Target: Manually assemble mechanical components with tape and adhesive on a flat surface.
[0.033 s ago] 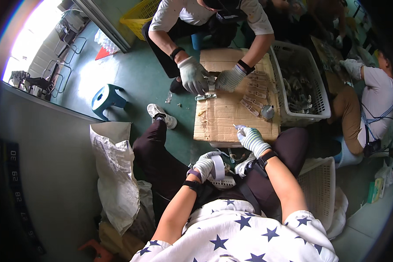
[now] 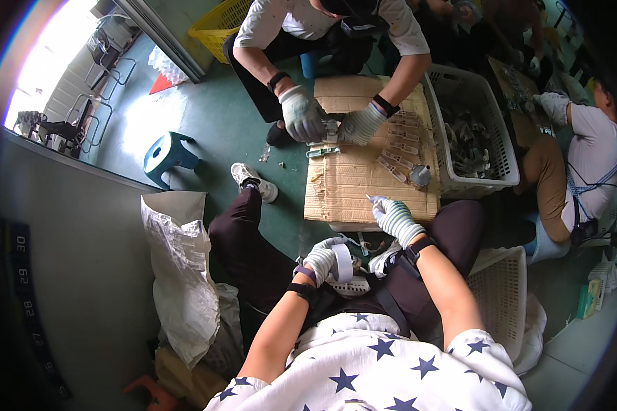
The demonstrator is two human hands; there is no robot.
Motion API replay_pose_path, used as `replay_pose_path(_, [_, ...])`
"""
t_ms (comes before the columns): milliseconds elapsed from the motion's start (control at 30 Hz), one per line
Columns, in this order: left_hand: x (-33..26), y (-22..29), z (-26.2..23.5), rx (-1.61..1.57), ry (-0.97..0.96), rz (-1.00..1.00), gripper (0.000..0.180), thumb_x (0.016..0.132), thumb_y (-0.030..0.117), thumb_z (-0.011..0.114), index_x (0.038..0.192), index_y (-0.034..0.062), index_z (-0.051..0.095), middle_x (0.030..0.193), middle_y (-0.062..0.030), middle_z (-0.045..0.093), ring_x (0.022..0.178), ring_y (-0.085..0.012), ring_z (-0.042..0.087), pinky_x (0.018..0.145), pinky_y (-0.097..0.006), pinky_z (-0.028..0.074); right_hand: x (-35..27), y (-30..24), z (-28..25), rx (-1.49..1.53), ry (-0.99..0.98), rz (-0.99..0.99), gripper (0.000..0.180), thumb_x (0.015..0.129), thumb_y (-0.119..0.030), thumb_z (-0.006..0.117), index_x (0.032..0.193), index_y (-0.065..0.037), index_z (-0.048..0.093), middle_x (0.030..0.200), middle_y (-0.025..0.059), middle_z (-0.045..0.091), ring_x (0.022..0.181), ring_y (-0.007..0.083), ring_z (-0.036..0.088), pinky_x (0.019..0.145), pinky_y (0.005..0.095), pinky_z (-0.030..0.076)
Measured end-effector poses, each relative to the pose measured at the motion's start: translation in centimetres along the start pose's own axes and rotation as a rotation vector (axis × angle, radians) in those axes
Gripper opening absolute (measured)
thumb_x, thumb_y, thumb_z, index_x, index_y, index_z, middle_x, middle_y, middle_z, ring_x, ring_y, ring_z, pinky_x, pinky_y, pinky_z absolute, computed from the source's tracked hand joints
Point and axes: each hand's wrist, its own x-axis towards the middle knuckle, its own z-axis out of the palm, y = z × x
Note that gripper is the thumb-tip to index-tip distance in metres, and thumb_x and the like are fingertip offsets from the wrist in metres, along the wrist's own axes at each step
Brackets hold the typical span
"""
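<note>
My left hand (image 2: 320, 259), in a striped glove, is closed on a white roll (image 2: 343, 264) that looks like tape or labels, held low in front of my lap. At the near edge of a cardboard-topped table (image 2: 349, 195), my right hand (image 2: 397, 219), gloved too, pinches a small pale piece (image 2: 374, 199) whose kind I cannot make out. Beyond it lie several clear plastic clips (image 2: 401, 147) in a column and a round grey piece (image 2: 420, 176). A greenish clip (image 2: 322, 152) rests at the table's left side, close to the other person's gloved hands.
Across the table a person (image 2: 301, 113) handles a small pale piece with both hands. A white crate (image 2: 511, 175) full of clips stands right of the table. Another white basket (image 2: 511, 294) is beside my right leg. Left are a blue stool (image 2: 164, 156) and a white sack (image 2: 178, 274).
The facing person's gloved hands have shifted very slightly over the small piece. My own hands have stayed where they were.
</note>
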Motion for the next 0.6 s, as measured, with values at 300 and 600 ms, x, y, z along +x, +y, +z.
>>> replay_pose_path(300, [0.4, -0.1, 0.1, -0.024, 0.025, -0.035, 0.034, 0.082, -0.010, 0.053, 0.106, 0.0099, 0.066, 0.090, -0.0054, 0.066, 0.076, -0.0174, 0.063, 0.067, -0.034, 0.056, 2.2, -1.6, -2.6, -0.176, 0.154, -0.199, 0.036, 0.078, -0.012, 0.063, 0.113, -0.012, 0.057, 0.095, 0.0164, 0.063, 0.083, 0.0349, 0.062, 0.076, 0.0443, 0.049])
replay_pose_path(600, [0.2, 0.4, 0.2, 0.012, 0.061, -0.018, 0.029, 0.084, -0.004, 0.058, 0.106, 0.0112, 0.066, 0.088, -0.0037, 0.066, 0.072, -0.0154, 0.062, 0.066, -0.033, 0.055, 1.7, -2.7, -7.4, -0.644, 0.184, -0.019, 0.082, 0.069, -0.021, 0.076, 0.136, -0.007, 0.032, 0.116, 0.0196, 0.054, 0.112, 0.0337, 0.052, 0.097, 0.0484, 0.037])
